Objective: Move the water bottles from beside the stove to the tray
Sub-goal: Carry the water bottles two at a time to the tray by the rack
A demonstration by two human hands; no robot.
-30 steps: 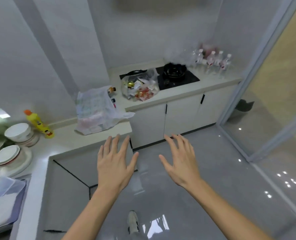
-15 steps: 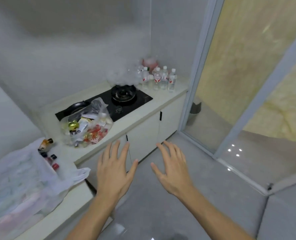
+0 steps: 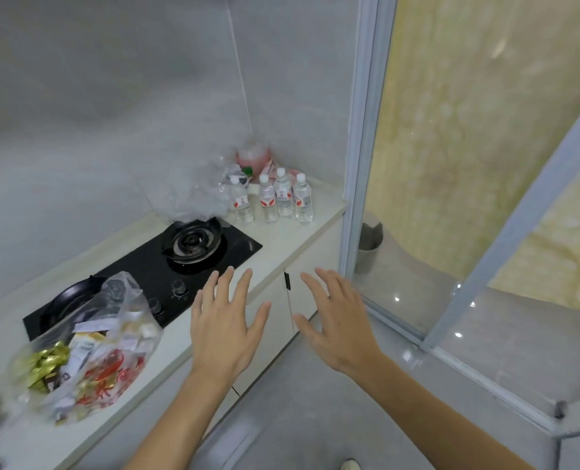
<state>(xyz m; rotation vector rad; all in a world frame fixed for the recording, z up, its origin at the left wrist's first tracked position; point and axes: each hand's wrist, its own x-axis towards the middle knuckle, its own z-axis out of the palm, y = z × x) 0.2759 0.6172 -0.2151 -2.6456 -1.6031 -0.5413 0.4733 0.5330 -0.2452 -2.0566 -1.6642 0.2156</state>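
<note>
Left hand [image 3: 226,329]: fingers spread, holding nothing, over the counter edge.
Right hand [image 3: 338,325]: likewise spread and empty, just beside the left.
Stove [image 3: 166,269]: black glass, ahead of the left hand.
Bottles [image 3: 275,200]: four, upright, capped, close together on the counter [image 3: 319,217] beyond both hands, well apart from them, past the stove's far end. Judged full, so moderately heavy; thin walls would give under squeeze, smooth and perhaps slippery. Best gripped round the labelled middle.
Tray: not in view.
Clutter behind the bottles: crumpled plastic and something pink, possibly a container; too blurred to tell.
</note>
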